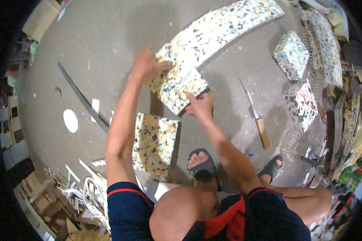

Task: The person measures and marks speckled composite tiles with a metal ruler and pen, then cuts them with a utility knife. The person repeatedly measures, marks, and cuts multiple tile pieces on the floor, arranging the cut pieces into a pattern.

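My left hand (pixel 145 65) is closed on the far left side of a squarish speckled foam piece (pixel 180 89), its thumb lying over the surface. With my right hand (pixel 200 105) I pinch the near right edge of the same piece, thumb on top. The piece is tilted at the near end of a long speckled foam strip (pixel 233 28); whether the two are joined I cannot tell. Closer to me, another speckled foam piece (pixel 156 144) lies curved on the floor, left of my sandalled foot.
A wooden-handled knife (pixel 261 132) lies to the right. Beyond it stand two foam blocks (pixel 291 55) (pixel 301 103), near a ribbed hose (pixel 291 140). A dark curved strip (pixel 82 96) and a white oval (pixel 70 121) lie left. White scraps (pixel 88 188) pile up at the lower left.
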`<control>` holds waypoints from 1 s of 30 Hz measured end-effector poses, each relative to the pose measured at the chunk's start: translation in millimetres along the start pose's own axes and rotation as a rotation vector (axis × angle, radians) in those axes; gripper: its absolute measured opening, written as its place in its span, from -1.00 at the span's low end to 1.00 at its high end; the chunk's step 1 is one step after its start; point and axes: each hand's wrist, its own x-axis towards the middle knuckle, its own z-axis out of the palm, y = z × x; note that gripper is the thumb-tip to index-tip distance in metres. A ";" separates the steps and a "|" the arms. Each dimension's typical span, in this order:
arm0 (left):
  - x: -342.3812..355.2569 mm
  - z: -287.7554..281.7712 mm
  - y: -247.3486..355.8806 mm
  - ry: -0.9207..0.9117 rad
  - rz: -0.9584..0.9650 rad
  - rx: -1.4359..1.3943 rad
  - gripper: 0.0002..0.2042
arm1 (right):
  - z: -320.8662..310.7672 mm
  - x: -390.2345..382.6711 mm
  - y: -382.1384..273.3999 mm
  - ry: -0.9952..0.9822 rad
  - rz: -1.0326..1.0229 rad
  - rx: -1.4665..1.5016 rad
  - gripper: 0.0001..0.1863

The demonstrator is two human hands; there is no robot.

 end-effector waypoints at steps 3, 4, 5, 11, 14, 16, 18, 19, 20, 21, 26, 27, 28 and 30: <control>16.7 -9.4 11.3 -0.233 -0.095 -0.005 -0.21 | -6.3 1.4 -0.3 0.001 0.001 0.042 -0.47; 19.5 -12.9 10.1 -0.277 -0.108 -0.017 -0.25 | -8.1 2.8 1.1 -0.011 0.007 0.055 -0.48; 20.7 -15.3 9.0 -0.323 -0.130 -0.028 -0.30 | -10.4 3.8 3.8 -0.032 0.018 0.067 -0.48; -11.4 -30.9 19.9 -0.191 0.004 -0.106 -0.39 | -14.1 13.0 27.3 -0.138 0.004 0.301 -0.40; -43.5 -55.1 56.4 -0.101 -0.024 -0.111 -0.36 | -19.4 9.3 28.6 -0.171 -0.007 0.302 -0.43; -57.1 -86.8 83.9 -0.069 -0.010 -0.113 -0.32 | -26.7 -0.6 21.7 -0.193 -0.057 0.360 -0.46; -63.1 -133.3 97.0 -0.118 0.087 -0.159 -0.32 | -37.1 -16.8 9.8 -0.216 -0.142 0.492 -0.51; -65.0 -155.3 97.7 -0.119 0.243 -0.233 -0.32 | -41.4 -26.6 2.7 -0.253 -0.214 0.600 -0.52; -66.3 -169.2 97.8 -0.139 0.163 -0.297 -0.29 | -45.6 -35.3 -6.7 -0.276 -0.292 0.710 -0.51; -66.5 -181.2 92.1 -0.126 0.154 -0.398 -0.25 | -50.1 -43.2 -16.5 -0.316 -0.372 0.826 -0.51; -80.9 -149.8 57.4 -0.110 0.018 -0.721 -0.21 | -92.1 -55.9 -66.2 0.061 -0.646 0.363 -0.54; -92.6 -130.9 54.8 -0.278 -0.028 -0.879 -0.24 | -100.7 -57.7 -72.0 0.114 -0.675 0.282 -0.52; -101.1 -105.7 59.5 -0.239 -0.219 -0.771 -0.28 | -109.2 -61.5 -75.9 0.088 -0.560 0.359 -0.46; -118.7 -66.6 69.6 -0.192 -0.410 -0.918 -0.33 | -131.7 -66.4 -89.8 0.031 -0.542 0.191 -0.34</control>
